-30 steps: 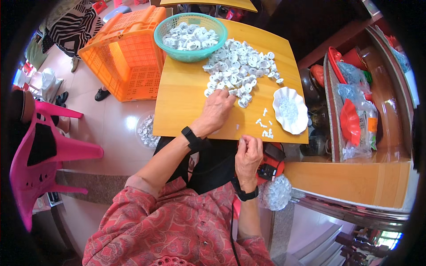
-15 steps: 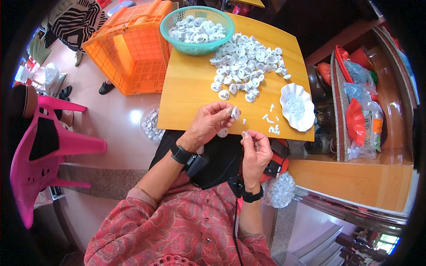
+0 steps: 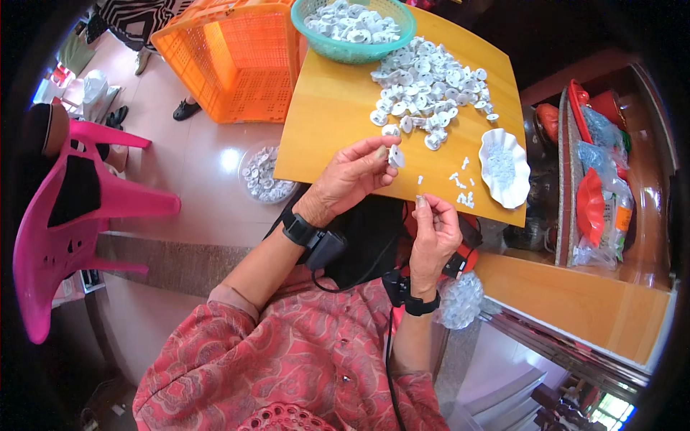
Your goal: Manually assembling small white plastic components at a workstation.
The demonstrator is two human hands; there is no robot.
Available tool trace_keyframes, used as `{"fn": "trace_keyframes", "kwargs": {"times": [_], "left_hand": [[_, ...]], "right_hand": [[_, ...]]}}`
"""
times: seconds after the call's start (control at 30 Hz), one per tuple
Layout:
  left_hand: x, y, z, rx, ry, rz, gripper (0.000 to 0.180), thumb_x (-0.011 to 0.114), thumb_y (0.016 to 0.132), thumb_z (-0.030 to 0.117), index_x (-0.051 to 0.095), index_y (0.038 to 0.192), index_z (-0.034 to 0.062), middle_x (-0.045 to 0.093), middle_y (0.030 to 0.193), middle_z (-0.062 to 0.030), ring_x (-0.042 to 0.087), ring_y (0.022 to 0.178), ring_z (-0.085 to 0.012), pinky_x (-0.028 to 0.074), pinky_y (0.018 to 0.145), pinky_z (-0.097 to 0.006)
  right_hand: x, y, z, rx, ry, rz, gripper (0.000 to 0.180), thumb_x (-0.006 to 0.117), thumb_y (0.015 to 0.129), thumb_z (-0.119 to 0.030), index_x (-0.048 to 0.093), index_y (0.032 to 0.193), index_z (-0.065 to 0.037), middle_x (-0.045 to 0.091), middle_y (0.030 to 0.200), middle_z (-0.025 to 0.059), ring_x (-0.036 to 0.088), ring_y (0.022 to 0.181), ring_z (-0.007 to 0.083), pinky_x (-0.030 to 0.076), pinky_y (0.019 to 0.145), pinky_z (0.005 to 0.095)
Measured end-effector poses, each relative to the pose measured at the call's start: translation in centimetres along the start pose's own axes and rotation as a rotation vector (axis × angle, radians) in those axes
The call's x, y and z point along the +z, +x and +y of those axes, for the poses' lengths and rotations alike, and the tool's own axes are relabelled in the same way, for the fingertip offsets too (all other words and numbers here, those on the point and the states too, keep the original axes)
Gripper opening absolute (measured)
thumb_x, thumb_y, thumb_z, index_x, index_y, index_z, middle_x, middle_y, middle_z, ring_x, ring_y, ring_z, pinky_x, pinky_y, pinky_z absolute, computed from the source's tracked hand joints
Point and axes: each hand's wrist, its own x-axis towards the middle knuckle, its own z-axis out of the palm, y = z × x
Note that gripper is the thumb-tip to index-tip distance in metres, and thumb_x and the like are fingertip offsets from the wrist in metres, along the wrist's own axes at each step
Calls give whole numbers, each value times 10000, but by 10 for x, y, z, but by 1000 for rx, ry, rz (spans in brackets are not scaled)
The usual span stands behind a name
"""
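My left hand [image 3: 353, 176] is closed over the table's near edge, pinching a white round plastic piece [image 3: 396, 156] between thumb and fingers. To its right, my right hand [image 3: 437, 233] has thumb and forefinger pressed together; whatever lies between the tips is too small to make out. The two hands are apart. A small white peg [image 3: 420, 179] lies just beyond my right fingertips, with several more pegs [image 3: 466, 199] farther right. Beyond my left hand spreads a heap of similar white round pieces [image 3: 431, 86] on the yellow wooden table [image 3: 323, 122].
A green basket [image 3: 352, 50] full of white pieces stands at the far left of the table. At right is a white scalloped dish [image 3: 494, 190] of tiny pieces. An orange crate [image 3: 248, 93], a floor tub [image 3: 267, 176], a pink chair [image 3: 65, 208] and a shelf [image 3: 568, 276] surround the table.
The whole view has shifted, so the table and both hands appear higher and farther right. A white piece seen below my left hand no longer shows. Both hands keep their closed pose.
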Motion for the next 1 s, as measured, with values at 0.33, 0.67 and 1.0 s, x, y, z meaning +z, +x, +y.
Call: {"fn": "trace_keyframes", "kwargs": {"times": [0.33, 0.67, 1.0], "left_hand": [[-13, -26, 18, 52, 66, 74, 345, 603, 972, 141, 560, 1294, 24, 646, 1184, -170, 615, 890, -140, 514, 790, -270], [-20, -50, 11, 25, 52, 49, 391, 624, 944, 85, 551, 1323, 18, 618, 1272, -163, 658, 1038, -207, 565, 868, -321], [-9, -53, -9, 9, 73, -27, 393, 670, 916, 68, 582, 1296, 16, 646, 1205, -99, 629, 1097, -185, 540, 936, -340]], "right_hand": [[-3, -7, -6, 27, 61, 18, 71, 648, 911, 6, 637, 977, 27, 645, 865, 18, 584, 765, 64, 482, 717, 199], [18, -15, -11, -131, -57, -97, 34, 665, 873, 24, 634, 885, 32, 595, 1023, 93, 588, 945, 170, 476, 866, 292], [28, -18, -12, -170, -82, -78, 73, 694, 867, -27, 657, 905, 24, 586, 1053, 113, 577, 1006, 209, 460, 905, 329]]}}
